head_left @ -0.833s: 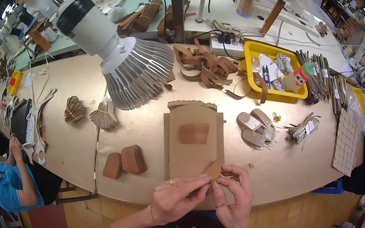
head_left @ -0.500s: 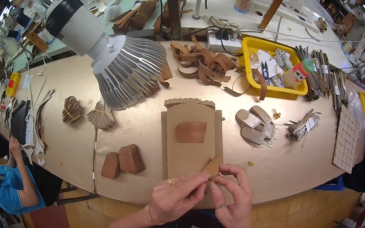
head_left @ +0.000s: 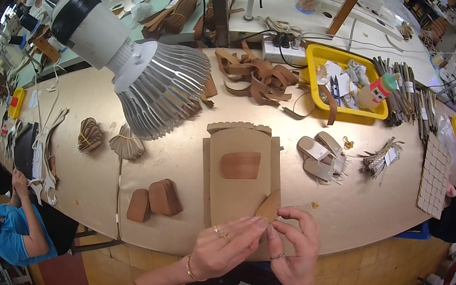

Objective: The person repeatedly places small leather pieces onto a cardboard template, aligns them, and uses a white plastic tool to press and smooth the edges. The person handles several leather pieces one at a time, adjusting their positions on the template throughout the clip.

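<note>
Between my two hands, at the near edge of the table, is a small tan leather piece that sticks up from the fingers. My left hand pinches its lower end, with the fingertips hiding part of it. Pressed to the same end are the thumb and forefinger of my right hand. Just beyond lies a cardboard board with raised side strips, and a flat brown leather piece rests on it. Two stacks of rounded brown leather pieces stand to the left.
A large metal-finned lamp hangs over the table's left half. Loose brown straps lie at the back beside a yellow tray with snips and a bottle. Bundled cut pieces sit right of the board. A person in blue is at the left.
Both hands and the leather piece stay close together, with only slight finger shifts. The whole view has moved a little.
</note>
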Available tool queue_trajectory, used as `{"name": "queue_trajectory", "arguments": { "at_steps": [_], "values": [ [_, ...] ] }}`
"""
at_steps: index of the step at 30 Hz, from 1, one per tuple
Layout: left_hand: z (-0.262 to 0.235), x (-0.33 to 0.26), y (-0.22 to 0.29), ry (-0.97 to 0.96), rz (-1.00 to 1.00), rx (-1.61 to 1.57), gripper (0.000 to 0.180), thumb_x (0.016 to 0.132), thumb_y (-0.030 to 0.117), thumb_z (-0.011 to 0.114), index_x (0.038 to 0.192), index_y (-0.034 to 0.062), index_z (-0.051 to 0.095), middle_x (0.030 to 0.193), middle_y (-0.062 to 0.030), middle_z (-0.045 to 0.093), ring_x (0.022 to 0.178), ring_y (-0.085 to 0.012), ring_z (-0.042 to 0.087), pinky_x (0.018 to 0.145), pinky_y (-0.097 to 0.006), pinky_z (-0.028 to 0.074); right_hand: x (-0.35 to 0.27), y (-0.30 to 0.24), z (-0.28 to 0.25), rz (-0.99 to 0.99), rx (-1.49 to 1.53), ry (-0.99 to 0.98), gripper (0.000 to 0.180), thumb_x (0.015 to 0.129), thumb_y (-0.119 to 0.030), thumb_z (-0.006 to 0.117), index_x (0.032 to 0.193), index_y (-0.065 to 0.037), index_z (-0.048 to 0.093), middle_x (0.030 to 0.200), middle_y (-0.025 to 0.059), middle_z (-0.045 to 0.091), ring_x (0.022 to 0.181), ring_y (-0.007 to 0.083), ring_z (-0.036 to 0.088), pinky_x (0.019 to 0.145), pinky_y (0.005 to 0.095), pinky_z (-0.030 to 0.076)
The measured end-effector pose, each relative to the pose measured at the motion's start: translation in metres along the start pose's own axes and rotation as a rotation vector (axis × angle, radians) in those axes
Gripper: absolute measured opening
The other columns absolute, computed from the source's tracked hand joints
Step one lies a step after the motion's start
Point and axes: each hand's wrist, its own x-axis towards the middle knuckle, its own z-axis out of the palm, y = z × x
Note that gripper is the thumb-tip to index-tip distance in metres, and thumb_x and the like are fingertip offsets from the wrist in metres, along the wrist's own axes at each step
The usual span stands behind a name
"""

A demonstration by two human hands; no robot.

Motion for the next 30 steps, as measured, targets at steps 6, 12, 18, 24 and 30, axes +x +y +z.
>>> {"name": "queue_trajectory", "arguments": {
  "at_steps": [6,12,18,24,30],
  "values": [
    [0.001,0.002,0.003,0.016,-0.039,-0.006,0.032,0.079,0.000,0.072,0.110,-0.0042,0.065,0.100,-0.0110,0.072,0.089,-0.0231,0.071,0.080,-0.032,0.058,0.000,0.002,0.000,-0.018,-0.025,0.016,0.014,0.078,-0.006,0.070,0.092,-0.004,0.067,0.108,0.0090,0.062,0.099,0.0249,0.056,0.092,0.0377,0.034],
    [-0.007,0.001,0.008,0.017,-0.349,-0.258,0.045,0.076,-0.001,0.076,0.118,-0.0029,0.060,0.089,-0.0123,0.074,0.083,-0.0195,0.073,0.077,-0.027,0.057,0.001,0.002,-0.001,-0.091,-0.047,-0.027,0.011,0.079,-0.007,0.068,0.090,-0.005,0.066,0.107,0.0088,0.061,0.097,0.0255,0.056,0.091,0.0379,0.034],
    [-0.013,0.003,0.005,0.032,-0.419,-0.375,0.050,0.076,-0.001,0.076,0.123,-0.0020,0.059,0.089,-0.0105,0.074,0.080,-0.0163,0.073,0.073,-0.025,0.057,0.001,0.001,-0.001,-0.130,-0.012,-0.046,0.012,0.081,-0.010,0.069,0.091,-0.006,0.066,0.107,0.0088,0.061,0.097,0.0251,0.056,0.091,0.0385,0.034],
    [-0.004,0.002,0.008,0.082,-0.120,-0.060,0.045,0.075,-0.002,0.074,0.118,-0.0013,0.062,0.094,-0.0100,0.074,0.082,-0.0180,0.073,0.071,-0.026,0.058,0.000,-0.002,-0.001,-0.115,-0.064,-0.014,0.012,0.080,-0.010,0.071,0.091,-0.006,0.067,0.105,0.0078,0.062,0.095,0.0231,0.057,0.091,0.0392,0.034],
    [-0.001,-0.001,0.008,0.088,-0.080,-0.028,0.044,0.076,-0.002,0.074,0.118,-0.0020,0.062,0.094,-0.0096,0.074,0.082,-0.0169,0.073,0.070,-0.026,0.058,-0.001,-0.001,0.000,-0.105,-0.050,0.020,0.013,0.078,-0.007,0.071,0.090,-0.006,0.067,0.101,0.0070,0.063,0.090,0.0227,0.058,0.091,0.0388,0.034]
  ]
}}
